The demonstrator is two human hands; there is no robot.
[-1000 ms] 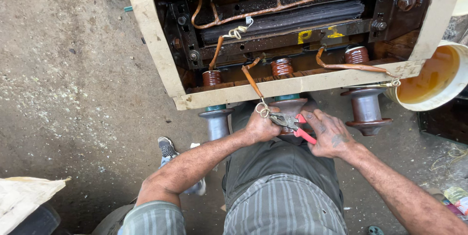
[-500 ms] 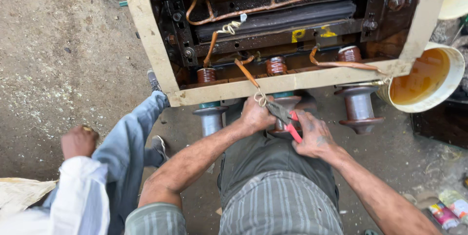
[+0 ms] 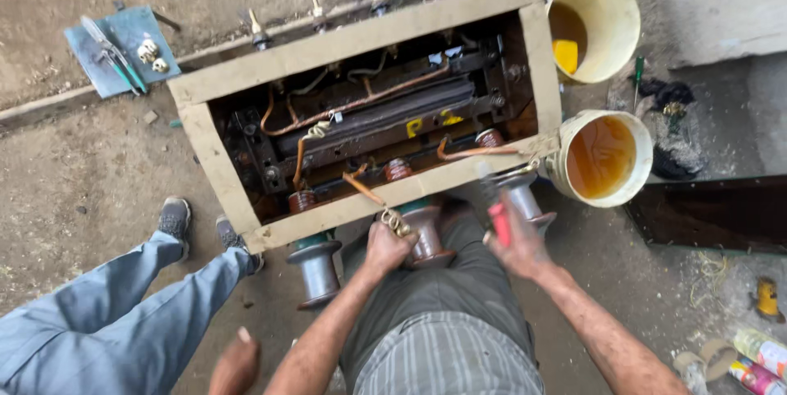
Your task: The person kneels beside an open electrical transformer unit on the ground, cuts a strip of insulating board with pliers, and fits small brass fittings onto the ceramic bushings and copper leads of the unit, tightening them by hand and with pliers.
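My left hand [image 3: 385, 249] has its grip shut tight around the end of a copper lead [image 3: 365, 190], right where a small twisted wire loop [image 3: 395, 222] sits at its tip. That lead runs up and away from the grip, over the near wall of the open metal box [image 3: 215, 161] and down among the windings inside. My right hand [image 3: 516, 249] is off to the right of that grip, closed narrow on the red-handled pliers [image 3: 498, 223]; the tool is smeared by motion, so I cannot tell how its nose stands, only that it seems to point up toward the box edge.

Just beyond the left grip stands a grey spool-shaped bushing [image 3: 426, 235], with a second one [image 3: 315, 268] to its left and a third [image 3: 520, 194] just past the right hand. As I judge it, doing this well means holding the lead steady and low with the left, bringing the pliers square onto the loop, and keeping the copper from kinking at the box wall.

Farther right of the pliers are two buckets: the nearer bucket [image 3: 635, 186] full of amber oil, the farther bucket [image 3: 623, 10] nearly empty. A bystander's blue-trousered legs [image 3: 115, 313] and a hand [image 3: 236, 366] sit left of my left arm.
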